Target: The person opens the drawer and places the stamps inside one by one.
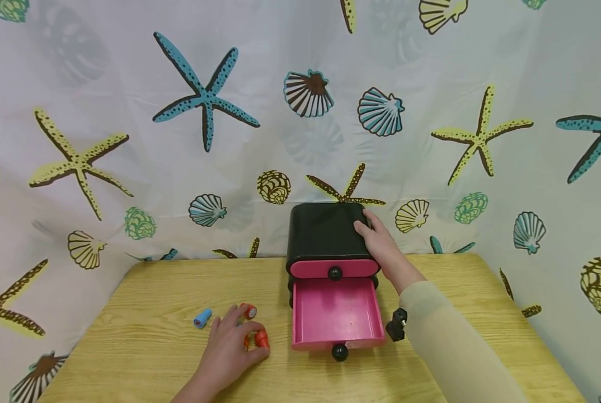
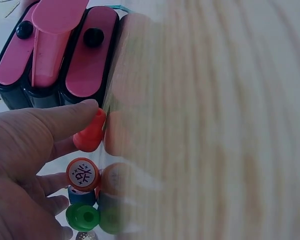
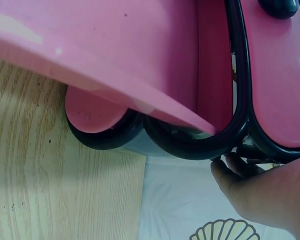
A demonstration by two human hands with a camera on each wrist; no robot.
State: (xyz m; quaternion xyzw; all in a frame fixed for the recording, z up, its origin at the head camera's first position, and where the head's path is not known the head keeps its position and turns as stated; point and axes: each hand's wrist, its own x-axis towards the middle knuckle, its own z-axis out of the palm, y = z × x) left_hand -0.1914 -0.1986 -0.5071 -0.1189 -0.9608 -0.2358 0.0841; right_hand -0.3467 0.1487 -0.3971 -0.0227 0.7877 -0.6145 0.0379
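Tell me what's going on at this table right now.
A person sits at a wooden table with a small black chest of drawers. The right hand rests on top of the chest, and its middle pink drawer is pulled out and looks empty. The left hand is on a little cluster of small stamps lying on the table, touching an orange one, while a blue stamp lies apart to the side.

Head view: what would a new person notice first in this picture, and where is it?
Probably the black and pink drawer box at the back middle of the wooden table, with its pink middle drawer pulled open. The right hand rests on the box's top right edge. At front left, the left hand touches small orange stamps, with a blue stamp just beside.
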